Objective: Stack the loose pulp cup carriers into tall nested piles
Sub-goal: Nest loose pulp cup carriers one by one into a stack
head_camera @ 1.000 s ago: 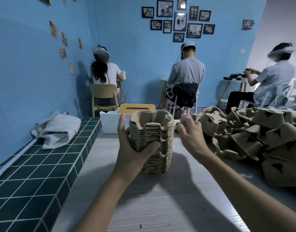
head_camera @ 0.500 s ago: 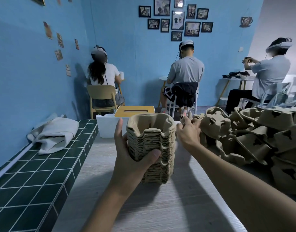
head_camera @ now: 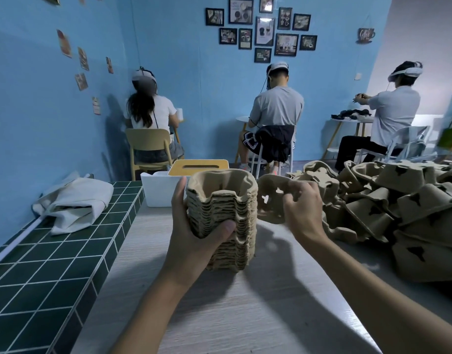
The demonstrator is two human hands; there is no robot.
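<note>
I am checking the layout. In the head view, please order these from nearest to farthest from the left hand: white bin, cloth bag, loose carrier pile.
1. White bin, just behind the left hand.
2. Cloth bag, left on the tiles.
3. Loose carrier pile, far right.

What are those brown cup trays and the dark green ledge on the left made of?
The stack of carriers looks like moulded paper pulp: matte tan, with rough, fibrous, wavy edges. The ledge seems to be glazed ceramic tile: glossy dark green rectangles with pale grout lines, though the glaze is a guess.
</note>
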